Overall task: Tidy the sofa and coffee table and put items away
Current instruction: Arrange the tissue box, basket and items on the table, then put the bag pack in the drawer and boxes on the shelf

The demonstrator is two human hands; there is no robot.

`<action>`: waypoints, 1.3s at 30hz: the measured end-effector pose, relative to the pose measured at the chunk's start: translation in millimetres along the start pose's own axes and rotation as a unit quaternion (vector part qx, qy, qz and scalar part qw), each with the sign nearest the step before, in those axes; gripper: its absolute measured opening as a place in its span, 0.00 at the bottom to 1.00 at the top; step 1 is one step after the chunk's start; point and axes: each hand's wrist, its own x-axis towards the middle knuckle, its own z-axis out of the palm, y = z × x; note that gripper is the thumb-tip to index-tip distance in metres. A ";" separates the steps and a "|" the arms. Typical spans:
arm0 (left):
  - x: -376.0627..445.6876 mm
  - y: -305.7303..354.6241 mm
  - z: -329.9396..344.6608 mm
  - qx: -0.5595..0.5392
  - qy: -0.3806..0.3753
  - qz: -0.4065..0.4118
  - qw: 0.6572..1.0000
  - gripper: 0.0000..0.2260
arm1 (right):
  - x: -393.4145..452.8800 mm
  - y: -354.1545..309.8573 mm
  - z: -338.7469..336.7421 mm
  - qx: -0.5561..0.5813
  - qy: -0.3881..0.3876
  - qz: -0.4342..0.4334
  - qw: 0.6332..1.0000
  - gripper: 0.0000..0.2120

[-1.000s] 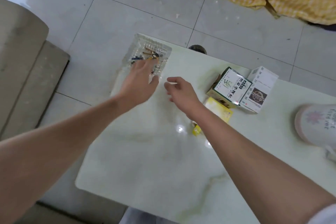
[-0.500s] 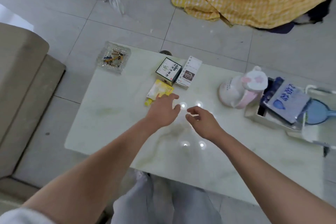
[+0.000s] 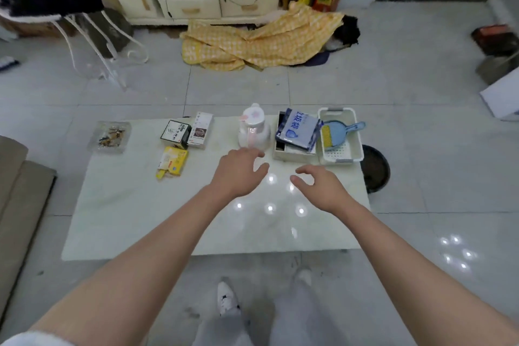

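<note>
Both hands, left (image 3: 238,171) and right (image 3: 323,187), loosely spread and empty, have shifted right along the table (image 3: 134,205), now nearer the jug (image 3: 252,129) than the yellow box (image 3: 172,161).

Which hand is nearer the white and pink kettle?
Left. The left hand hovers just in front of the kettle, fingertips near its base; the right hand is farther right, nearer the person.

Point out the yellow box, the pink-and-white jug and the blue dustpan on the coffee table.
yellow box (image 3: 172,161), head view, middle of its top face.
pink-and-white jug (image 3: 253,128), head view, its body below the lid.
blue dustpan (image 3: 335,131), head view, its pan.
</note>
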 end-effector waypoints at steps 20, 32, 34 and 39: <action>158.9 469.6 148.0 0.097 -0.021 0.059 0.993 0.17 | -11.1 331.9 -372.0 -0.034 0.033 0.005 0.999 0.20; 400.7 574.1 147.1 0.037 -0.019 -0.020 0.999 0.19 | 204.9 377.5 -552.2 -0.099 -0.058 -0.026 0.993 0.23; 436.2 584.8 127.3 0.033 -0.016 -0.029 0.999 0.19 | 244.5 369.2 -583.6 -0.103 -0.062 -0.040 0.992 0.24; 531.3 576.4 95.3 0.022 0.002 -0.095 0.995 0.19 | 363.0 352.3 -637.2 -0.120 -0.094 -0.089 0.984 0.24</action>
